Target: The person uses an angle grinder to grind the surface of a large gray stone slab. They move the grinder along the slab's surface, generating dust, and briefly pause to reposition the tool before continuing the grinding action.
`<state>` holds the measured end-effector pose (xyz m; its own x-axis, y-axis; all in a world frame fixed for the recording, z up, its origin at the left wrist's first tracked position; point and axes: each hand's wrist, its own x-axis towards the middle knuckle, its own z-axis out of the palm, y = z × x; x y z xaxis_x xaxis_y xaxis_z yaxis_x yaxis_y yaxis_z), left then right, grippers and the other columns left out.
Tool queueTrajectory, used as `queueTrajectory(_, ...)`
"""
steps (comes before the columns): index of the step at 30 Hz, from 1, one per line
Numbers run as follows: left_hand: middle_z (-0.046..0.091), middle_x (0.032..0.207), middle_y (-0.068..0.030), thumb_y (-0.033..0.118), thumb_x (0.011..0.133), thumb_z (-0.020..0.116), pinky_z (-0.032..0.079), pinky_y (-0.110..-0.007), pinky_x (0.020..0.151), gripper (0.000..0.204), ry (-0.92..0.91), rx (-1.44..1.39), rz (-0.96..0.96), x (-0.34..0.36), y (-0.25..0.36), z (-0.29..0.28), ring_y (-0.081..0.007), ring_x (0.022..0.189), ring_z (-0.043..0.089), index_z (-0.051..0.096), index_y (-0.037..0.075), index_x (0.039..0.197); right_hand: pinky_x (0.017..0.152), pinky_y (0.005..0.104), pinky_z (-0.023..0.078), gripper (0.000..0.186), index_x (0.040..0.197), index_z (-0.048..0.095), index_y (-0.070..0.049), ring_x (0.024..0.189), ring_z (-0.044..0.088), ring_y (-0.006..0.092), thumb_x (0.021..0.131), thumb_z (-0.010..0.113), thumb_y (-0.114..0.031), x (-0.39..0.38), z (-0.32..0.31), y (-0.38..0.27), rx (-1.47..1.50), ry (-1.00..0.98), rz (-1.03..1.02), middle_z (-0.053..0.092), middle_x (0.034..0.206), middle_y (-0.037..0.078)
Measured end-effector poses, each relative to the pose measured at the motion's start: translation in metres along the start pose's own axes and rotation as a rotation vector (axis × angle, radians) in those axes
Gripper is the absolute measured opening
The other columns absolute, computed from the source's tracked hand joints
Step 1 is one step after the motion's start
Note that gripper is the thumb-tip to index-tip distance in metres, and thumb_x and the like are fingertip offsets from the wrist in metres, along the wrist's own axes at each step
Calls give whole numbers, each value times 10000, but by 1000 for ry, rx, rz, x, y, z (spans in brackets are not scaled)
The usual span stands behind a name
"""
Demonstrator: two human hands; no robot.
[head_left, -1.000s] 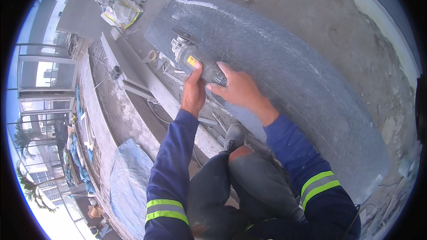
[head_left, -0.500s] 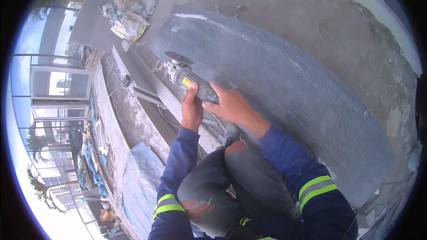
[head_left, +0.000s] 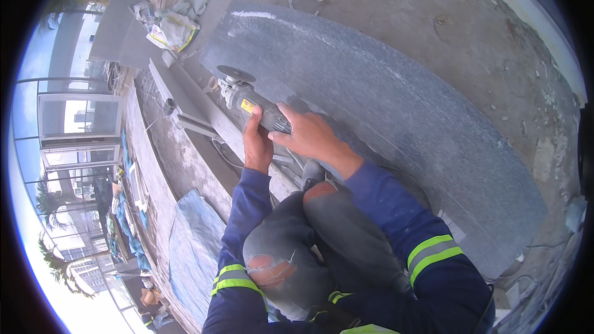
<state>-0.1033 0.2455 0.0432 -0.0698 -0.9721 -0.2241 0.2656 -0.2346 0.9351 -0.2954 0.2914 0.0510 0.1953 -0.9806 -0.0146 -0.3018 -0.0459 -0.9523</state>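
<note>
An angle grinder [head_left: 255,104] with a dark body and a yellow label is held between my two hands, tilted with its disc end toward the far left. Its thin cutting disc [head_left: 236,73] sits above the left end of a large grey stone slab [head_left: 383,105]. My left hand [head_left: 256,145] is closed around the grinder's body from below, thumb near the label. Over the rear of the body, my right hand [head_left: 312,139] is wrapped, and part of its fingers is hidden. A faint straight line runs along the slab's surface.
Long grey strips [head_left: 185,99] lie left of the slab. Crumpled sacks [head_left: 173,18] rest on the floor at the far left. A blue-white sheet [head_left: 195,241] is spread beside my left arm. My bent knees [head_left: 272,260] are close below my hands.
The grinder and both hands have shifted slightly left in the view, and the surroundings have shifted left and up a little too. My grip looks the same.
</note>
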Motion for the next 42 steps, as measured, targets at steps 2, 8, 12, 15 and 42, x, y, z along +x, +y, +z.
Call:
queueTrajectory(2, 688, 1331, -116, 394, 1115, 666, 522, -457, 1114, 533, 3, 8, 7, -2, 1, 2, -268, 1230, 679, 551, 32, 1488, 934, 555, 583, 923, 1630, 482, 55, 1052, 766, 504, 963, 784, -506, -1, -1, -1, 6, 5, 2, 775, 1085, 344)
queueTrajectory(8, 706, 1333, -119, 359, 1099, 719, 503, -415, 1119, 526, 14, 45, -8, 2, 13, 4, -239, 1236, 666, 634, -59, 1409, 1010, 543, 576, 929, 1641, 461, 69, 1160, 745, 513, 972, 776, -493, 1, -4, -5, 18, 19, -10, 753, 1206, 374)
queueTrajectory(12, 703, 1340, -137, 383, 1086, 744, 500, -404, 1111, 573, 59, 63, 35, 32, 16, 6, -237, 1228, 658, 648, -94, 1388, 1075, 534, 555, 924, 1644, 454, 73, 1264, 706, 521, 982, 768, -491, 32, -7, -5, -3, 29, -4, 717, 1327, 388)
queueTrajectory(15, 713, 1319, -146, 393, 1077, 756, 505, -396, 1091, 575, 86, 0, 68, 65, 6, 8, -235, 1206, 663, 667, -96, 1364, 1086, 533, 550, 912, 1639, 461, 75, 1274, 698, 527, 987, 762, -489, 66, -9, 4, -47, -16, 57, 715, 1338, 384)
queueTrajectory(42, 754, 1226, -155, 479, 1064, 749, 573, -383, 961, 640, 254, 134, 82, 146, -11, -31, -230, 1071, 728, 706, -108, 1315, 1162, 515, 522, 899, 1619, 469, 109, 1374, 655, 494, 990, 762, -462, 154, 23, 25, -69, 8, 127, 670, 1446, 373)
